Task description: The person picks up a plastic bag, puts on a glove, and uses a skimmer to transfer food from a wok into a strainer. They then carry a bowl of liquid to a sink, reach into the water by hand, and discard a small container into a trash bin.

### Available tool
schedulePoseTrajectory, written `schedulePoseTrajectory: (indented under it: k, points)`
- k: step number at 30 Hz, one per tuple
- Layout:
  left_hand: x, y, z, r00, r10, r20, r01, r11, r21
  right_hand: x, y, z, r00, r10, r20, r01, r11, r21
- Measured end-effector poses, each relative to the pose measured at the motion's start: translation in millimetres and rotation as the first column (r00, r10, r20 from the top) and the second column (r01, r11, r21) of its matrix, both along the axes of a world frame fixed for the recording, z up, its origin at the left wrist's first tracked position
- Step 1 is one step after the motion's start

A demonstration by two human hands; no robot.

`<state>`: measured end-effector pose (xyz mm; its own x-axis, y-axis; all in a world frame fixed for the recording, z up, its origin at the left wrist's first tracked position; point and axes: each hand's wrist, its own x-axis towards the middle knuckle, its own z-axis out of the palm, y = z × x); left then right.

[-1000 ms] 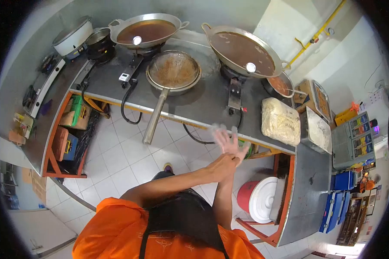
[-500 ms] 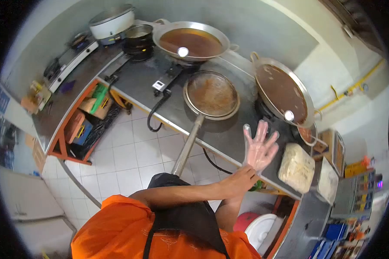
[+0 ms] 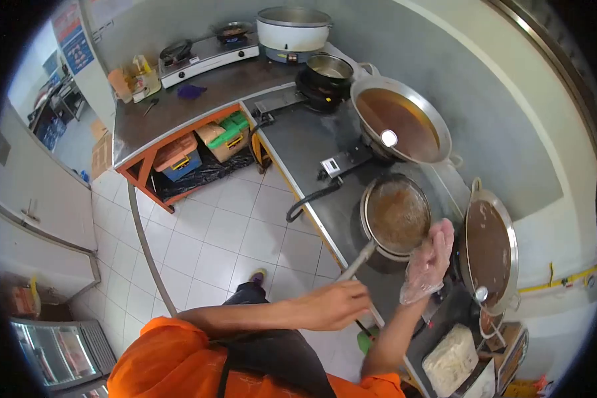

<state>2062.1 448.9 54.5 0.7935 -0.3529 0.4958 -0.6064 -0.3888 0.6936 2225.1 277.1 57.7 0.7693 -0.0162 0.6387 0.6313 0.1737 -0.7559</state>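
Note:
My left hand (image 3: 343, 304) is bare, its fingers curled closed, and nothing shows in them. It lies just below the strainer's handle (image 3: 357, 261), which runs down toward my forearm and is partly hidden there. My right hand (image 3: 430, 257) wears a clear plastic glove, loose at the wrist. Its fingers are raised and slightly bent, with nothing held, beside the right rim of the strainer. The round mesh strainer (image 3: 397, 213) rests over a pan on the dark counter, with brown residue on its mesh.
Two wide woks of brown liquid, the far wok (image 3: 399, 119) and the right wok (image 3: 489, 247), stand along the wall. A dark pot (image 3: 326, 74), a white rice cooker (image 3: 292, 34) and a gas stove (image 3: 209, 58) lie farther left. A wrapped pale block (image 3: 450, 360) sits lower right.
My left hand has let go of the glove's cuff and moved away from my right wrist. My gloved right hand has turned, its spread fingers drawn together. The view has swung left.

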Motion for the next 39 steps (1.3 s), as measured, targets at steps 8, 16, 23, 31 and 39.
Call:
schedulePoseTrajectory:
  k: [8, 16, 23, 31, 39]
  points:
    - [-58.6, 277.4, -91.2, 0.758, 0.509, -0.407, -0.251, 0.805, 0.538, 30.3, 201.7, 55.2, 0.756, 0.122, -0.643, -0.372, 0.888, -0.269]
    - [-120.8, 504.7, -150.1, 0.387, 0.751, -0.534, -0.303, 0.651, 0.696, 113.9, 427.1, 24.6, 0.735, 0.144, -0.663, -0.661, 0.370, -0.652]
    - [-142.3, 632.9, -258.6, 0.151, 0.807, -0.571, -0.607, 0.531, 0.591, 245.1, 668.5, -15.8, 0.580, 0.139, -0.803, -0.763, 0.437, -0.476]
    - [-217.8, 662.4, -395.2, -0.430, 0.688, -0.585, -0.672, 0.190, 0.716, 487.1, 966.8, -184.8, 0.906, 0.156, -0.394, -0.421, 0.243, -0.874]
    - [-154.7, 597.4, -320.9, -0.583, -0.020, -0.813, -0.804, -0.134, 0.580, 623.2, 1168.1, -254.9, 0.900, 0.390, 0.195, 0.338, -0.343, -0.876]
